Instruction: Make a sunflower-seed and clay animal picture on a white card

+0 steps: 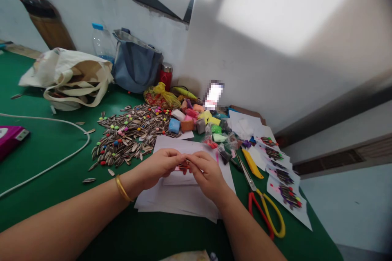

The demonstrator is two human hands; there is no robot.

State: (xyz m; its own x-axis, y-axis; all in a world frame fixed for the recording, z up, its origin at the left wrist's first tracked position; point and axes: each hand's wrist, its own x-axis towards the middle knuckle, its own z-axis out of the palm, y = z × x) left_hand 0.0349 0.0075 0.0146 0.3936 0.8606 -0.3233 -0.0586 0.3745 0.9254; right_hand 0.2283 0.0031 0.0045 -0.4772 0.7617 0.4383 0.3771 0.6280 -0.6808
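Observation:
My left hand (pixel 161 166) and my right hand (pixel 207 173) meet over a stack of white paper sheets (pixel 180 197) on the green table (pixel 45 151). Both pinch a small reddish craft piece (pixel 183 166) between their fingertips; its details are too small to make out. A gold bangle (pixel 122 188) sits on my left wrist. A heap of sunflower seeds (pixel 128 136) dotted with coloured clay balls lies just beyond my left hand. Blocks of coloured clay (pixel 191 120) lie behind the paper.
Red-and-yellow scissors (pixel 263 206) and a yellow knife tool (pixel 252 164) lie right of my right hand. Finished seed pictures on white cards (pixel 283 175) run along the right edge. A beige tote bag (pixel 69 77), blue bag (pixel 136 65), red flask (pixel 165 75), white cable (pixel 61 159) lie behind and left.

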